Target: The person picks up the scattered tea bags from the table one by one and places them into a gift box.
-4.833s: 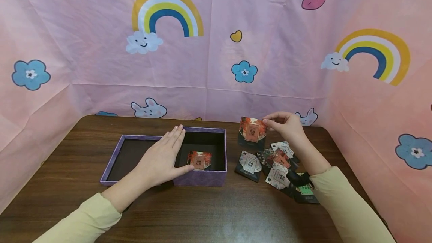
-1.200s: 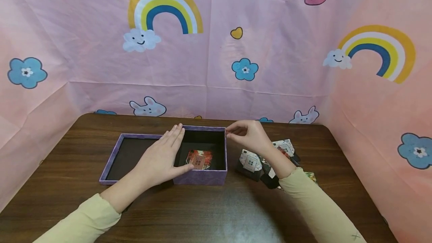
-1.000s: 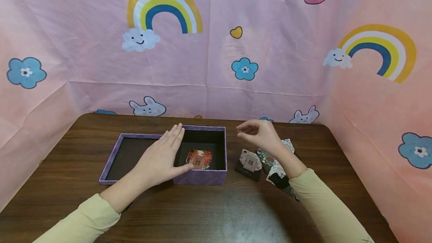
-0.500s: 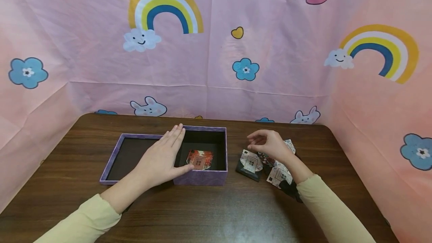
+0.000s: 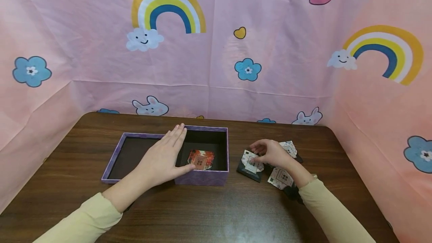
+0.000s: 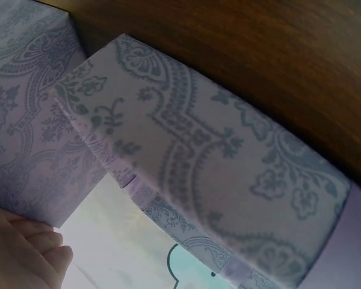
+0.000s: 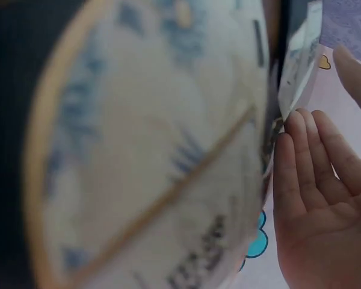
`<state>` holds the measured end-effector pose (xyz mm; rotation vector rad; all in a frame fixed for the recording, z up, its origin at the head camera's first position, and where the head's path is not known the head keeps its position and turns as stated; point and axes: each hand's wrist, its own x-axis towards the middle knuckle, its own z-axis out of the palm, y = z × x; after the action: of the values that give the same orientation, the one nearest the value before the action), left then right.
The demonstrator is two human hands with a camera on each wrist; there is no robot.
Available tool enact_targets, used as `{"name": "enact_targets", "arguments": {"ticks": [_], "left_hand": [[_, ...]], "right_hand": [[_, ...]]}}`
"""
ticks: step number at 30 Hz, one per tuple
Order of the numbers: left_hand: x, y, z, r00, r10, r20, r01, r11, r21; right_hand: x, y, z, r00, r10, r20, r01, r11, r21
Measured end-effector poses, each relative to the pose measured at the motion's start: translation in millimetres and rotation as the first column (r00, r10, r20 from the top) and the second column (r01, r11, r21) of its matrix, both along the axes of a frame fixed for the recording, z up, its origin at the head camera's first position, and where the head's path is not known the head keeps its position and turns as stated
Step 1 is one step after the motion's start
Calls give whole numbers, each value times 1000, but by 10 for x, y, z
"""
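My left hand (image 5: 162, 156) lies with straight fingers along the left side of a purple patterned box (image 5: 202, 178), thumb over its front rim. In the left wrist view its fingertips touch the box wall (image 6: 36, 120). Inside the box lies an orange-red tea packet (image 5: 201, 160) with a dark lower part. My right hand (image 5: 273, 155) is over the packets to the right, fingers and thumb at the edge of a pale-and-black tea packet (image 5: 250, 166). In the right wrist view the fingers (image 7: 298, 174) are fairly straight and the thumb stands apart from them.
The box's lid (image 5: 135, 156) lies inside-up left of the box. Beside my right hand are a pale packet (image 5: 281, 177) and another pale packet (image 5: 289, 147) farther back; the forearm hides part of the pile. A printed pink cloth (image 5: 222, 66) hangs behind the wooden table (image 5: 216, 213).
Earlier my right hand held an orange-red packet; it then came to the box's right rim and moved back right and down to the packets without it. My left hand stays at the box.
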<state>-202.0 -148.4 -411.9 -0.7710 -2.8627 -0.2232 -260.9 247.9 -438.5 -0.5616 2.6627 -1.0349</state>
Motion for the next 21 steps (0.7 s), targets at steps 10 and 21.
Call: {"name": "enact_targets", "arguments": {"ticks": [10, 21], "left_hand": [[1, -4, 0, 1000, -2, -4, 2, 1000, -10], [4, 3, 5, 1000, 5, 1, -5, 1000, -12]], "right_hand": [[41, -2, -62, 997, 73, -40, -71, 997, 30], [27, -18, -84, 993, 98, -62, -94, 994, 61]]}}
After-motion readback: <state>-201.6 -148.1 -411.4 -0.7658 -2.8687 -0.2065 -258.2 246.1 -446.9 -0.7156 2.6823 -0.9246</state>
